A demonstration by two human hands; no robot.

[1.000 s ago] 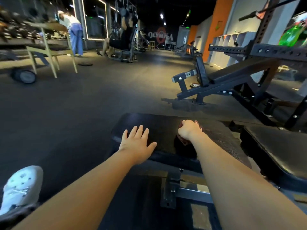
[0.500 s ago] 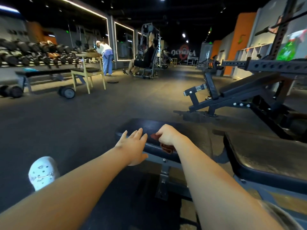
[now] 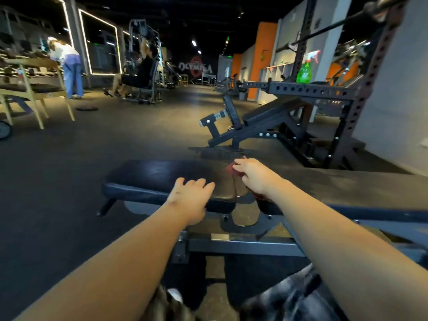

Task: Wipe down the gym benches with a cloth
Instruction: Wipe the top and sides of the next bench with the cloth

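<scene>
Wiping seemed midway: my right hand [image 3: 252,176] clutched the reddish cloth [image 3: 231,169] at the bench pad's [image 3: 157,179] right end, my left hand [image 3: 192,195] spread flat on its near edge. The incline bench [image 3: 273,117] beyond the pad likely awaited wiping.

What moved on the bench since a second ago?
The right grip dragged the cloth toward the near edge of the bench pad, then pushed it back out toward the pad's right end, holding it all along. The left grip stayed resting on the pad, fingers loose.
</scene>
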